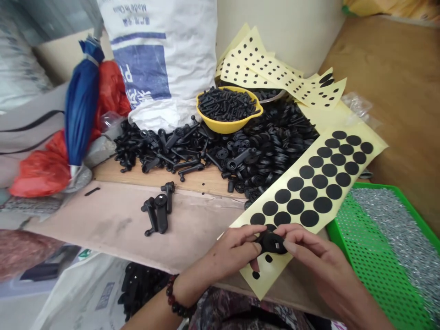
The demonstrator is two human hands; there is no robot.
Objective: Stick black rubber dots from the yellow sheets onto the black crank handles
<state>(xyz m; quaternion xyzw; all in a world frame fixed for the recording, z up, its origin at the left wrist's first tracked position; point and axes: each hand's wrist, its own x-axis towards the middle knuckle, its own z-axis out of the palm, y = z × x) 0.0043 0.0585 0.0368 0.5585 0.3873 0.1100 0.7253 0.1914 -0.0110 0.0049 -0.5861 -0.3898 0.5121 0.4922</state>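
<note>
Between my two hands is a black plastic part (272, 243) with a rounded end and a small white mark. My left hand (232, 250) pinches its left side between thumb and fingers. On its right side, the thumb and fingers of my right hand (305, 247) close on the rounded end. Beneath both hands lies a pale yellow sheet (330, 215) of round black stickers (320, 182); part of its lower end is covered by my hands. Several similar black crank-shaped parts (161, 213) rest together on the board to the left.
Behind are heaps of black crank parts (172, 146) and black round pieces (275, 142). A yellow bowl (220, 126) holds small black screw-like pieces. A green basket (338, 229) with small metal pieces stands right. A white sack (185, 59), a blue umbrella (80, 101) and more sticker sheets (264, 66) stand behind.
</note>
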